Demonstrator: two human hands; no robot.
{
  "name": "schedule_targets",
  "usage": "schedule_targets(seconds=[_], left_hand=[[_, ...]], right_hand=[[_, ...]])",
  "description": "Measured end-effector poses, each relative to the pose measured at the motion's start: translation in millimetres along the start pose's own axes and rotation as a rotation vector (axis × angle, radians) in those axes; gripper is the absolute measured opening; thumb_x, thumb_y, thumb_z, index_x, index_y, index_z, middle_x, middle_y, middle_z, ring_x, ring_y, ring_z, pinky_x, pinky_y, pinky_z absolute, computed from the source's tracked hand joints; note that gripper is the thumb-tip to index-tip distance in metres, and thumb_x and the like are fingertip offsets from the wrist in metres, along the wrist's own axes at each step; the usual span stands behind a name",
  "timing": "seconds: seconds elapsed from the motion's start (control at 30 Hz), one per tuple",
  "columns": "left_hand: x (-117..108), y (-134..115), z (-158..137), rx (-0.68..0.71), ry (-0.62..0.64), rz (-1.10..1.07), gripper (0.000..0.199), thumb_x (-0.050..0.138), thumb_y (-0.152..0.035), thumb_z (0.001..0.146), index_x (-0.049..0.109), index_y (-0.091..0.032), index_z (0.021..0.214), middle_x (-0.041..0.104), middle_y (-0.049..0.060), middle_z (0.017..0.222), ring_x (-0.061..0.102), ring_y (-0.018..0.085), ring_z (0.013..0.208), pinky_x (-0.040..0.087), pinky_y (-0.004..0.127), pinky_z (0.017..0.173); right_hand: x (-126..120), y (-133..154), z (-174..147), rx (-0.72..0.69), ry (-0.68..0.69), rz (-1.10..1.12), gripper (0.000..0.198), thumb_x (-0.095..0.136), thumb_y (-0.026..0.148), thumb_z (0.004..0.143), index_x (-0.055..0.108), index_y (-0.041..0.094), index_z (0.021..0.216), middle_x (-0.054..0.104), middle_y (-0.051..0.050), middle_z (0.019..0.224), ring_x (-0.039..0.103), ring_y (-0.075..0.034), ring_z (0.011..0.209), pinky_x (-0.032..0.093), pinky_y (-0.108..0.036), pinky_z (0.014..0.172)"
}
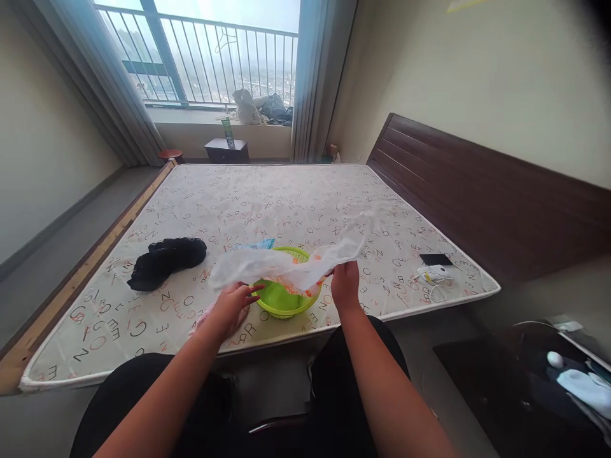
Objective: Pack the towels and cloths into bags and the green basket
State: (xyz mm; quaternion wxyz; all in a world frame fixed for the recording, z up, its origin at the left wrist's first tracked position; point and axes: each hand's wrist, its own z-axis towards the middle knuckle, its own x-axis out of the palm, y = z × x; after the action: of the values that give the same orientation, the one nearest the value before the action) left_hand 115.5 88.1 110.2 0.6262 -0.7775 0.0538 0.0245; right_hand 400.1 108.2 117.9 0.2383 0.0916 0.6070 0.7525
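Note:
A thin white plastic bag (281, 264) with orange print is stretched out in the air over a lime-green plastic basket (286, 312) on the mattress. My right hand (345, 283) is closed on the bag's right part, its fingertips partly hidden by the plastic. At the bag's lower left edge is my left hand (233, 308), its fingers stretched and apart beside the basket rim. Pink material (203, 320) shows partly behind my left wrist. Behind the basket, a blue packet (260, 244) is half covered by the white bag.
A black bundle (167, 259) lies left on the letter-patterned mattress (286, 197). Toward the right are a dark phone-like slab (436, 259) and a white device with a cable (434, 273). The dark headboard (477, 184) stands right; a wooden bed rail (90, 261) runs left.

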Motion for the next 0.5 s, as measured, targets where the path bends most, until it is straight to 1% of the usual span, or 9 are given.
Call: schedule_targets(seconds=[0.07, 0.1, 0.17, 0.2, 0.3, 0.37, 0.4, 0.47, 0.5], left_hand=[[7, -1, 1, -0.079, 0.014, -0.126, 0.048, 0.067, -0.035, 0.078, 0.062, -0.023, 0.124, 0.059, 0.016, 0.141, 0.068, 0.034, 0.118, 0.06, 0.045, 0.091], [10, -2, 1, -0.116, 0.023, -0.167, 0.053, 0.068, -0.033, 0.077, 0.059, -0.024, 0.129, 0.056, 0.016, 0.145, 0.067, 0.033, 0.119, 0.06, 0.042, 0.091], [13, -1, 2, -0.146, 0.031, -0.208, 0.066, 0.073, -0.031, 0.076, 0.052, -0.027, 0.139, 0.051, 0.015, 0.149, 0.066, 0.03, 0.122, 0.059, 0.038, 0.09], [14, 0, 3, -0.13, 0.03, -0.199, 0.071, 0.074, -0.033, 0.076, 0.048, -0.028, 0.143, 0.051, 0.015, 0.149, 0.064, 0.03, 0.123, 0.058, 0.037, 0.09], [13, 5, 5, -0.032, 0.041, -0.153, 0.077, 0.076, -0.039, 0.078, 0.043, -0.03, 0.147, 0.051, 0.015, 0.15, 0.061, 0.029, 0.126, 0.056, 0.038, 0.093], [10, 10, 7, 0.016, 0.055, -0.112, 0.075, 0.076, -0.042, 0.079, 0.044, -0.028, 0.146, 0.053, 0.014, 0.149, 0.062, 0.029, 0.124, 0.054, 0.038, 0.096], [8, 12, 8, 0.019, 0.052, -0.08, 0.075, 0.076, -0.043, 0.079, 0.046, -0.026, 0.145, 0.057, 0.015, 0.145, 0.063, 0.029, 0.121, 0.053, 0.039, 0.097], [4, 16, 10, -0.005, 0.01, 0.01, 0.074, 0.076, -0.047, 0.078, 0.049, -0.021, 0.142, 0.067, 0.015, 0.128, 0.067, 0.029, 0.113, 0.051, 0.041, 0.097], [1, 17, 12, -0.02, -0.018, 0.063, 0.074, 0.076, -0.049, 0.077, 0.051, -0.019, 0.14, 0.071, 0.014, 0.118, 0.068, 0.029, 0.109, 0.051, 0.042, 0.096]], right_hand=[[1, -6, 3, 0.083, 0.059, 0.005, 0.025, 0.042, 0.047, 0.096, 0.044, 0.025, 0.084, 0.051, 0.004, 0.069, 0.054, -0.015, 0.065, 0.054, -0.027, 0.063], [3, -10, 4, 0.13, 0.126, -0.006, 0.026, 0.044, 0.049, 0.095, 0.045, 0.025, 0.084, 0.052, 0.004, 0.072, 0.055, -0.015, 0.067, 0.055, -0.027, 0.062], [7, -17, 4, 0.204, 0.286, -0.039, 0.025, 0.046, 0.048, 0.092, 0.051, 0.023, 0.091, 0.059, 0.002, 0.083, 0.059, -0.015, 0.075, 0.057, -0.027, 0.064], [9, -19, 3, 0.22, 0.362, -0.057, 0.025, 0.047, 0.046, 0.091, 0.054, 0.022, 0.097, 0.063, 0.0, 0.089, 0.06, -0.016, 0.08, 0.058, -0.028, 0.067], [13, -20, -3, 0.175, 0.528, -0.119, 0.03, 0.048, 0.038, 0.091, 0.06, 0.021, 0.113, 0.069, -0.003, 0.104, 0.064, -0.018, 0.091, 0.058, -0.033, 0.08], [15, -17, -6, 0.115, 0.615, -0.171, 0.029, 0.049, 0.034, 0.091, 0.063, 0.021, 0.112, 0.071, -0.005, 0.107, 0.065, -0.02, 0.096, 0.055, -0.036, 0.089], [15, -16, -6, 0.09, 0.645, -0.208, 0.028, 0.049, 0.033, 0.09, 0.065, 0.021, 0.11, 0.071, -0.006, 0.109, 0.065, -0.021, 0.099, 0.053, -0.037, 0.092], [15, -15, -4, 0.062, 0.639, -0.282, 0.028, 0.049, 0.03, 0.088, 0.067, 0.02, 0.107, 0.07, -0.008, 0.113, 0.064, -0.024, 0.107, 0.05, -0.04, 0.098], [15, -16, -3, 0.055, 0.594, -0.306, 0.03, 0.048, 0.027, 0.087, 0.067, 0.019, 0.11, 0.069, -0.009, 0.117, 0.062, -0.025, 0.112, 0.049, -0.042, 0.101]])
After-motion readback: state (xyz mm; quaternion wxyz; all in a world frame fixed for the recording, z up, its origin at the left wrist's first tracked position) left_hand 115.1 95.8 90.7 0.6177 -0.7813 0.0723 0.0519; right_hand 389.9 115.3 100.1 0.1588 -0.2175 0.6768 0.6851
